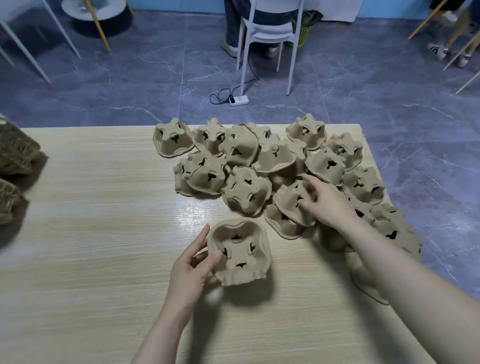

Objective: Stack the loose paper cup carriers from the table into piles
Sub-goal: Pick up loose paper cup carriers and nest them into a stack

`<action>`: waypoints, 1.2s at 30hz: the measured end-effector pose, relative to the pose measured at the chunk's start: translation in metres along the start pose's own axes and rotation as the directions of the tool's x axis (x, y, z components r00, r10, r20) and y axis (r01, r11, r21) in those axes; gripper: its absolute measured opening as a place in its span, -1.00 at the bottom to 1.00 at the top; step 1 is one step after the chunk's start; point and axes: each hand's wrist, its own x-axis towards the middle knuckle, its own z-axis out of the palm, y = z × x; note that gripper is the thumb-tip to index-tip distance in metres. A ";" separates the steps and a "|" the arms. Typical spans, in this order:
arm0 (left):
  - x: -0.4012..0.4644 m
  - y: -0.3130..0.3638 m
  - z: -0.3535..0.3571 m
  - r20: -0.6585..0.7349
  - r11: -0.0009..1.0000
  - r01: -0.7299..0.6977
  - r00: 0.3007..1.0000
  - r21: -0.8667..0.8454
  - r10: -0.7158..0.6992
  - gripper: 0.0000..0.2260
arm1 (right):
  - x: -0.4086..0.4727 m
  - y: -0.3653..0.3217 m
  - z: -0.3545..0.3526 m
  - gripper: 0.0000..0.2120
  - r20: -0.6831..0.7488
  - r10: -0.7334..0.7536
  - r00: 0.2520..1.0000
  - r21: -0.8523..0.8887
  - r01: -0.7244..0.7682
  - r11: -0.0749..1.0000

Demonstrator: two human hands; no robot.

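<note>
Gripping one carrier (239, 253) by its rim, hollow side up to receive the next, the left hand (191, 273) waits just before the loose heap (274, 162) on the worktop (95, 248); the right hand (329, 201), fingers spread, touches a heap carrier (291, 203).

A big heap of loose cup carriers (274, 165) lies on the far right part of the table (95, 248), running down along its right edge. Most sit upside down and lean on each other. One carrier (239, 251) sits alone in front of the heap, near the middle of the table, open side up. The left hand (192, 266) is on its left side. The right hand (327, 201) reaches into the near side of the heap. Two stacks of carriers (2, 170) lie on their sides at the left edge, well apart from the heap. Behind the table, on the floor, stands a chair (270, 29) with a power strip (238, 100) before it.
</note>
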 end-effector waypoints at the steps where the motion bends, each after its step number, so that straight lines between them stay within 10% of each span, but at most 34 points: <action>1: 0.001 0.000 -0.001 0.005 1.000 0.007 1.000 -0.005 -0.007 -0.52 | -0.002 0.000 0.001 -0.37 -0.011 -0.002 1.000 0.002 0.002 1.000; 36: -0.005 -0.001 -0.012 0.163 0.990 0.012 0.986 0.139 -0.034 -0.40 | -0.095 -0.028 0.026 -0.40 -0.210 0.062 0.976 0.399 0.028 0.917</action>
